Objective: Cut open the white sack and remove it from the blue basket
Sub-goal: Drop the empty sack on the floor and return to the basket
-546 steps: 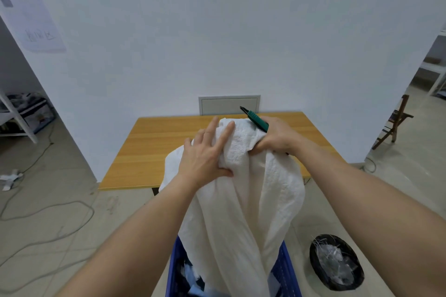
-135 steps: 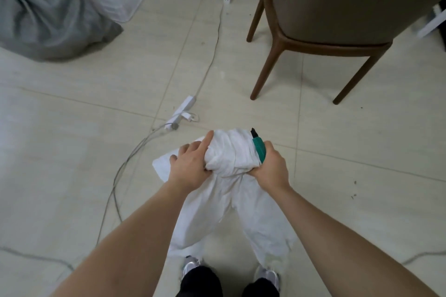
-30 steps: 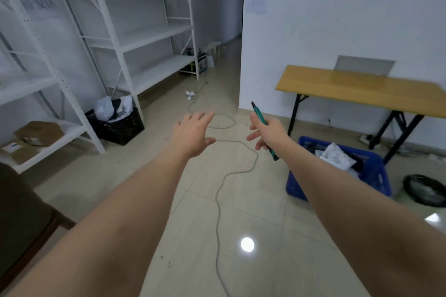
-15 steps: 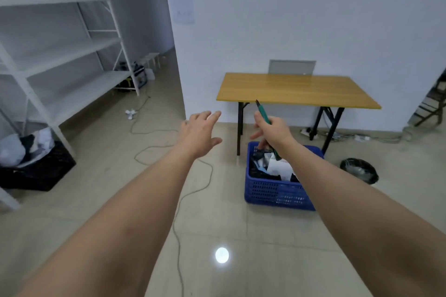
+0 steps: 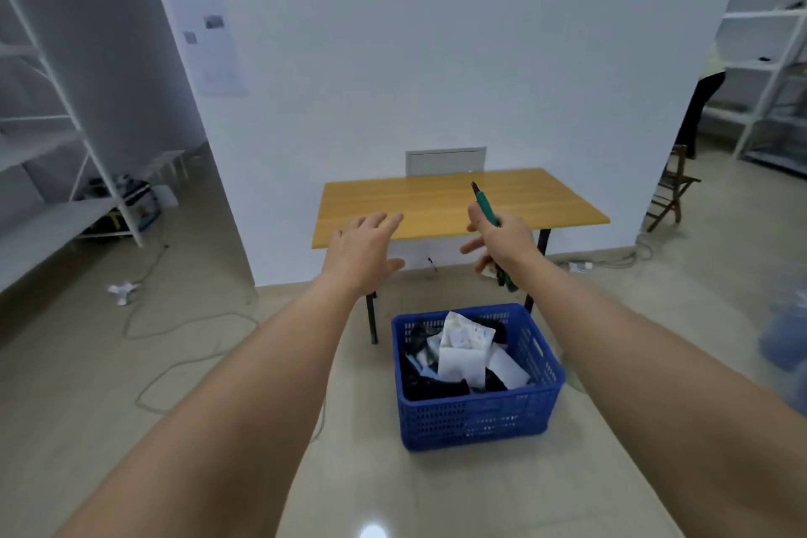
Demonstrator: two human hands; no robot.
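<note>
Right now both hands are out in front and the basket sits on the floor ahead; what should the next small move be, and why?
Probably set the green cutter down on the wooden table. The right hand holds it, the left hand is bare and open, and no white sack shows in the blue basket, only mixed dark and white items.

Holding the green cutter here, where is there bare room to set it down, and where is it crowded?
The wooden table top shows bare from edge to edge. The floor in front of the blue basket is bare too. The basket itself is crowded with white and dark items. A cable loops over the floor to the left.
</note>
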